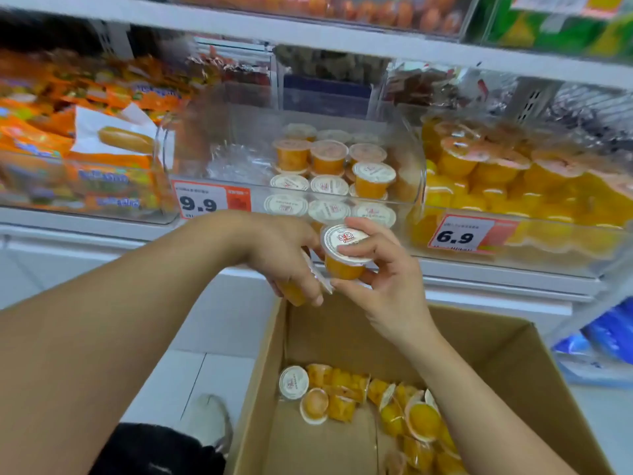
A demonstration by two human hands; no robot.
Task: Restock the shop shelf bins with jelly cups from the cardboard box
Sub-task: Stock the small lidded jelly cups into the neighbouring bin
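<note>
My right hand (383, 282) holds an orange jelly cup (344, 255) with a white printed lid, upright, just in front of the clear middle shelf bin (191, 166). My left hand (284, 255) grips a second jelly cup (294, 291), tilted on its side, right beside the first. The bin holds several matching cups (329, 173) stacked on its right side; its left part shows only crumpled clear plastic. Below my hands stands the open cardboard box (267, 371) with several loose jelly cups (370, 399) on its bottom.
A bin of larger yellow fruit cups (513, 180) with a 6.9 price tag sits to the right. Orange snack packets (68, 138) fill the bin to the left. Blue packs (609, 334) lie on a low shelf at far right. My shoe (209, 419) stands on the tiled floor.
</note>
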